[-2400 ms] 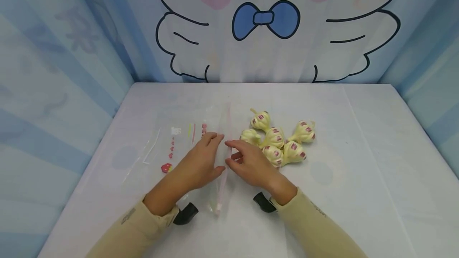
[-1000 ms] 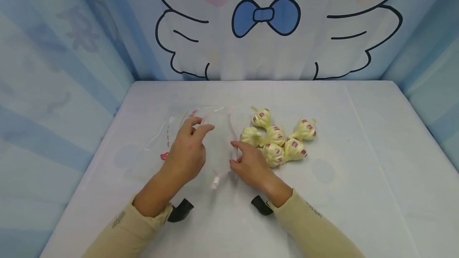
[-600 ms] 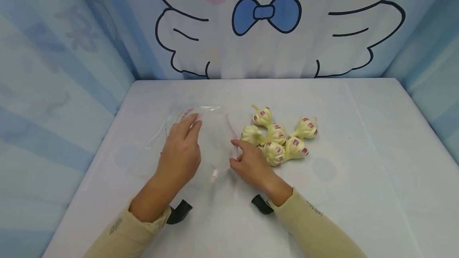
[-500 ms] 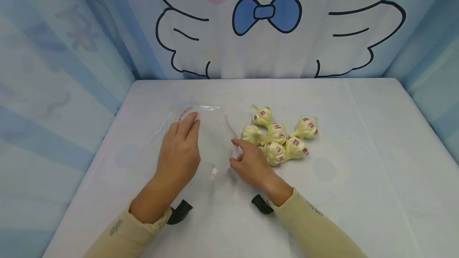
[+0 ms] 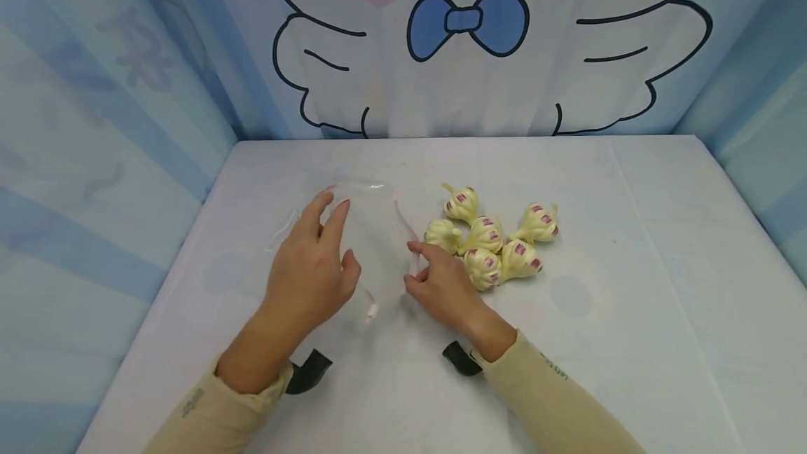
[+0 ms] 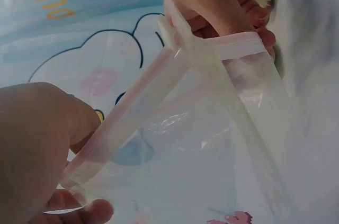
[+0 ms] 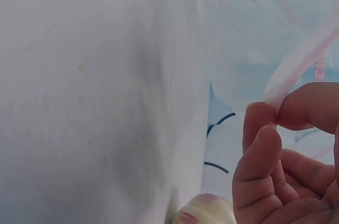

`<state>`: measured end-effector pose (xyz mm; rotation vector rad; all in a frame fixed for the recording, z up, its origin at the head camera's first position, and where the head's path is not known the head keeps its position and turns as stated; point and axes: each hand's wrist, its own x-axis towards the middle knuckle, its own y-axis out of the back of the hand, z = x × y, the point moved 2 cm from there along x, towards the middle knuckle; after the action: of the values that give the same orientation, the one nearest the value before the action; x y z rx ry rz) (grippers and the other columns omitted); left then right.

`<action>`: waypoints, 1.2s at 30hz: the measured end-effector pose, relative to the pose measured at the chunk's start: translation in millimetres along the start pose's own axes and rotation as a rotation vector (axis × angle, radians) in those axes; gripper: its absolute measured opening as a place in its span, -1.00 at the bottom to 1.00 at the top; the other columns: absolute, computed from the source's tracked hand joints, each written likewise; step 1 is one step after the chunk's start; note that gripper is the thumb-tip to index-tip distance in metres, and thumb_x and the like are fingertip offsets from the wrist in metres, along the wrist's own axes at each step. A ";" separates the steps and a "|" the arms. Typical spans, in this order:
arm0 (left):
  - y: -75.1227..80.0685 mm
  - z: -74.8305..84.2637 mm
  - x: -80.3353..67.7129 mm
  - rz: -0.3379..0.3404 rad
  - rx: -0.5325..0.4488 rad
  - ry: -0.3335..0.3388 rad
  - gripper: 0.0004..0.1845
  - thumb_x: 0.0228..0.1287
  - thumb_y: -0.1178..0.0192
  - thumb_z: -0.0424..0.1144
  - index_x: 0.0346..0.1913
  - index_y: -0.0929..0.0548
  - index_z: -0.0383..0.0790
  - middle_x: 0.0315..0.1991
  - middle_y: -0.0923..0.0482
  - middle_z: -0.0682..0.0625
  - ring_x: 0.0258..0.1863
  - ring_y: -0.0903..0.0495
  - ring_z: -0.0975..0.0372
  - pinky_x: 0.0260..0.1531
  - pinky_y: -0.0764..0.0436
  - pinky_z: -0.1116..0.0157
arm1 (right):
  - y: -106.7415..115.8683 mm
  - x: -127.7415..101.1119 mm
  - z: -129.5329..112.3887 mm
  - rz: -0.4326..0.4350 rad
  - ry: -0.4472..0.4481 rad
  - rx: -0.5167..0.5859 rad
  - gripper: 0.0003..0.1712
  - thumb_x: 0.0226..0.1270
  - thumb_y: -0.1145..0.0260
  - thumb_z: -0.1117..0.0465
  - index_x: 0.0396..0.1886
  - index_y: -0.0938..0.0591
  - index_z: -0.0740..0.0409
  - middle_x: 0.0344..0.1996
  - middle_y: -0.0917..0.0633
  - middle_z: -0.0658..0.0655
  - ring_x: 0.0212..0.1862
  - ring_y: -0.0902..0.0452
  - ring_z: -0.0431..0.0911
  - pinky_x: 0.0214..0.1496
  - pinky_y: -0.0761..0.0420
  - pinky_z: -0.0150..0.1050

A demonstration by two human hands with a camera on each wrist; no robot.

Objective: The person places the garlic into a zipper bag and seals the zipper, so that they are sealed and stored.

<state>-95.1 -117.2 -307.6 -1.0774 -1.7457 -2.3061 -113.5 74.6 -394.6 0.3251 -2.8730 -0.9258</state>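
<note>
A clear zip bag [image 5: 378,237] with a pink-edged mouth lies between my hands, its mouth parted. With thumb and index finger my right hand [image 5: 447,293] pinches the pink strip [image 7: 299,68] at the bag's right side. My left hand [image 5: 309,268] is at the opposite side, fingers spread and thumb apart, touching the pink zip edge [image 6: 127,105]. The bag's white slider [image 5: 371,310] hangs at the near end of the mouth. Just right of my right hand lie several pale yellow garlic bulbs [image 5: 482,235] with purplish marks.
A white tablecloth [image 5: 637,342] covers the table. At its far edge hangs a curtain [image 5: 466,97] with a cartoon figure and blue bow tie. More blue-and-white curtains [image 5: 94,195] stand on both sides. Black wrist mounts [image 5: 309,372] stick out below the sleeves.
My left hand has moved left and away from my right, its fingers and thumb now spread. The bag's mouth has gone from nearly flat to parted. The garlic bulbs have stayed put.
</note>
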 end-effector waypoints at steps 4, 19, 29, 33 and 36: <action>2.6 -2.3 0.1 -0.059 -0.040 0.015 -0.29 0.02 -0.36 -0.42 0.28 -0.40 -0.61 0.28 -0.33 -0.46 -0.06 -0.61 -0.16 -0.09 -0.66 0.05 | 1.6 -0.1 -1.0 -0.005 0.005 0.009 -0.38 0.23 -0.37 0.26 0.32 -0.53 0.27 -0.24 -0.65 0.08 -0.39 -0.55 -0.22 -0.26 -0.56 -0.22; 14.4 -1.7 0.7 0.059 -0.012 -0.023 -0.36 -0.02 -0.38 -0.43 0.18 -0.48 -0.63 0.13 -0.43 -0.45 -0.16 -0.61 -0.18 -0.21 -0.68 0.01 | 5.8 3.5 -2.2 -0.037 0.019 0.028 -0.38 0.26 -0.35 0.27 0.34 -0.51 0.27 -0.23 -0.60 0.07 -0.37 -0.52 -0.19 -0.31 -0.55 -0.27; 18.3 0.2 -0.7 -0.088 -0.184 0.021 -0.33 0.05 -0.43 -0.40 0.25 -0.45 -0.52 0.17 -0.32 -0.37 -0.38 -0.57 0.11 -0.45 -0.66 0.28 | 12.1 8.7 -0.2 -0.088 -0.003 0.068 -0.37 0.26 -0.36 0.28 0.34 -0.50 0.27 -0.34 -0.64 0.04 -0.38 -0.53 -0.15 -0.39 -0.54 -0.26; 20.5 -1.6 0.4 -0.142 -0.247 0.038 -0.34 0.09 -0.43 -0.38 0.27 -0.47 -0.48 0.18 -0.32 -0.34 -0.33 -0.55 0.15 -0.44 -0.63 0.30 | 15.0 9.9 0.7 -0.097 0.004 0.085 -0.38 0.25 -0.34 0.30 0.33 -0.51 0.29 -0.31 -0.67 0.07 -0.37 -0.55 -0.15 -0.38 -0.54 -0.25; 22.0 -2.5 2.0 -0.167 -0.264 0.051 -0.34 0.10 -0.44 -0.37 0.28 -0.47 -0.47 0.18 -0.32 -0.34 -0.32 -0.55 0.14 -0.40 -0.64 0.29 | 16.6 10.1 1.9 -0.096 0.009 0.091 -0.39 0.25 -0.33 0.29 0.33 -0.52 0.29 -0.27 -0.68 0.10 -0.36 -0.54 -0.15 -0.37 -0.54 -0.25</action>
<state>-88.3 -126.6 -288.7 -0.9260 -1.6030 -2.7015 -126.4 86.5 -386.0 0.4774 -2.9199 -0.8070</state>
